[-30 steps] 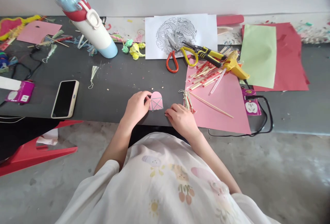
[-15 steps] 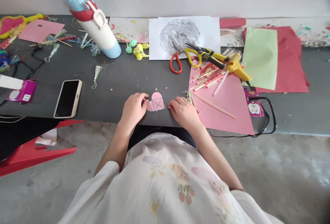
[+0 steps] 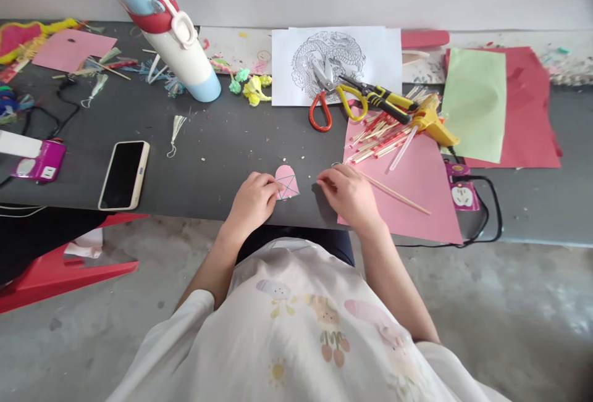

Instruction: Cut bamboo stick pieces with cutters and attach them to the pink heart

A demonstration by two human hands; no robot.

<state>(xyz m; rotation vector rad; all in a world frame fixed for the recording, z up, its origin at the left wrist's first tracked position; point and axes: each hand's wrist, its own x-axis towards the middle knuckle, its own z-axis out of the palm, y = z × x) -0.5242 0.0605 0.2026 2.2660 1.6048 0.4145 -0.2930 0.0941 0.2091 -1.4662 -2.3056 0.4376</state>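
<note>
A small pink paper cut-out (image 3: pixel 288 181) with thin sticks glued across it lies on the dark table (image 3: pixel 222 142) near the front edge. My left hand (image 3: pixel 252 200) pinches its left edge with curled fingers. My right hand (image 3: pixel 348 192) hovers over the corner of a large pink paper sheet (image 3: pixel 407 186), fingers curled; what it holds, if anything, is hidden. A long wooden stick (image 3: pixel 393 191) lies on that sheet just right of the hand.
A pile of red and pale sticks (image 3: pixel 380 136), a yellow glue gun (image 3: pixel 433 123), scissors (image 3: pixel 333 90) and a dragon drawing (image 3: pixel 336 62) lie behind. A bottle (image 3: pixel 173 34) stands at the back left, a phone (image 3: pixel 124 173) at left. Green paper (image 3: pixel 475 102) and red paper (image 3: pixel 528 105) lie right.
My right hand has shifted right and away from the cut-out, onto the pink sheet's corner. My left hand stays at the cut-out's left edge, and the cut-out has turned a little.
</note>
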